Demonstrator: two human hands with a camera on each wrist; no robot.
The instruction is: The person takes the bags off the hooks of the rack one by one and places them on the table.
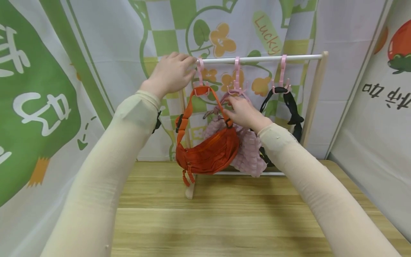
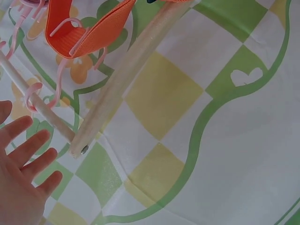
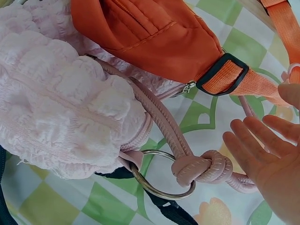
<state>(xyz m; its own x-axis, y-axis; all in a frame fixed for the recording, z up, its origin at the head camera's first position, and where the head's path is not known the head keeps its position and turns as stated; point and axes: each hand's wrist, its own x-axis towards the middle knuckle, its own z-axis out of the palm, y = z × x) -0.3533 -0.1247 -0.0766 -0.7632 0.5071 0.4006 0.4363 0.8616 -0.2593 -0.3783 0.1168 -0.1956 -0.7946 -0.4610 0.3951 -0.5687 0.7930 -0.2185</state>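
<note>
An orange waist bag (image 1: 208,151) hangs by its strap from a pink hook (image 1: 200,71) at the rack's left end. My left hand (image 1: 173,73) is beside that end of the white rail (image 1: 257,59); in the left wrist view its fingers (image 2: 33,145) are spread and hold nothing. A pink puffy bag (image 3: 61,108), with a knotted strap and metal ring (image 3: 161,180), hangs from the middle hook. My right hand (image 1: 244,113) is between the orange strap and the pink bag's strap. Its fingers look extended in the right wrist view; whether they touch a strap I cannot tell.
A black-strapped bag (image 1: 293,107) hangs from the right hook (image 1: 283,69), partly hidden by my right arm. The rack's wooden right post (image 1: 316,96) stands on the wooden table (image 1: 205,221). Printed cloth (image 1: 167,35) hangs behind and on both sides.
</note>
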